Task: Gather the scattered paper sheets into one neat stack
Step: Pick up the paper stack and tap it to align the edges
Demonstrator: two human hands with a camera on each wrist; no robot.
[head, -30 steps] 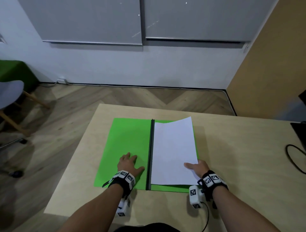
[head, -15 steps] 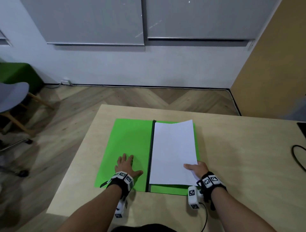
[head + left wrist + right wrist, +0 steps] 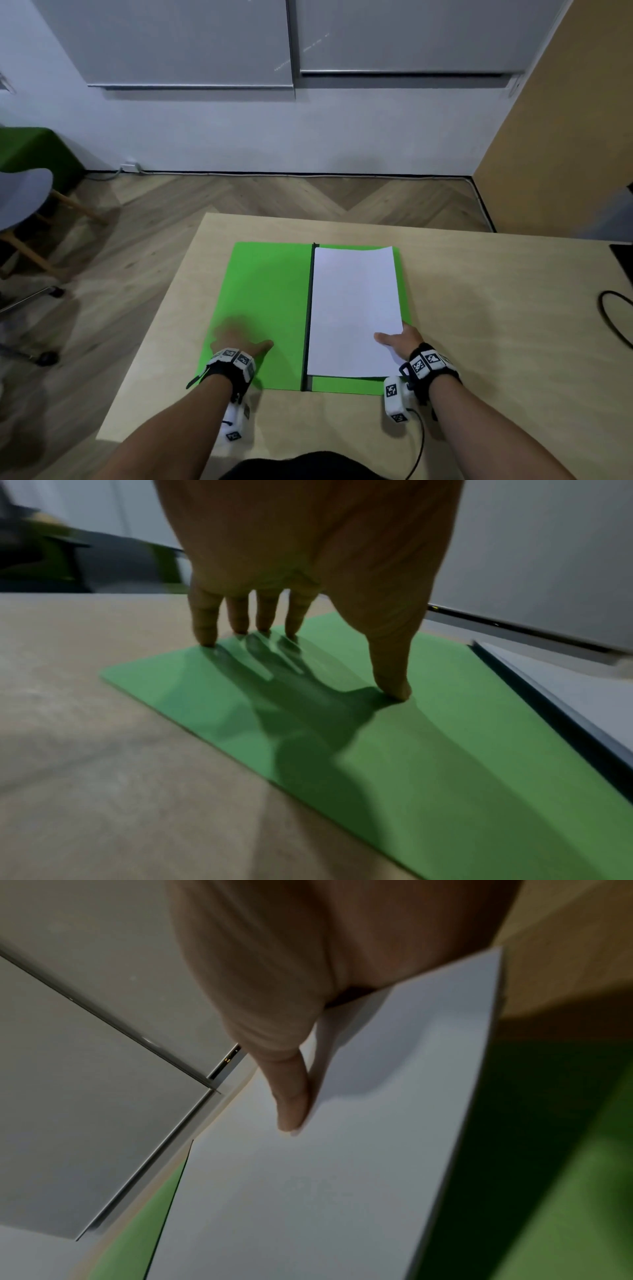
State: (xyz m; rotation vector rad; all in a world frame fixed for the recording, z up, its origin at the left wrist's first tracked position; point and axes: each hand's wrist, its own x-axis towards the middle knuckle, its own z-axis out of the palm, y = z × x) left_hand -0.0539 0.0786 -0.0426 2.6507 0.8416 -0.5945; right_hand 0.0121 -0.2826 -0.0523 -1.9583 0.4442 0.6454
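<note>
Fingers (image 3: 205, 620) of the left hand (image 3: 236, 344) are straight and spread a little, and their tips and the thumb press down on the left half of the open green folder (image 3: 267, 301). Just to the right of that thumb runs the folder's dark spine (image 3: 309, 315). Past the spine lies the white paper stack (image 3: 354, 308), flat on the folder's right half with its edges lined up. At the stack's near right corner, the right hand (image 3: 400, 342) pinches the paper, with its thumb (image 3: 291, 1096) on top; the other fingers are hidden under the sheets. Under both hands is the pale wooden table (image 3: 496, 325). Far off to the right of the right hand, a black cable (image 3: 609, 315) loops on the table.
</note>
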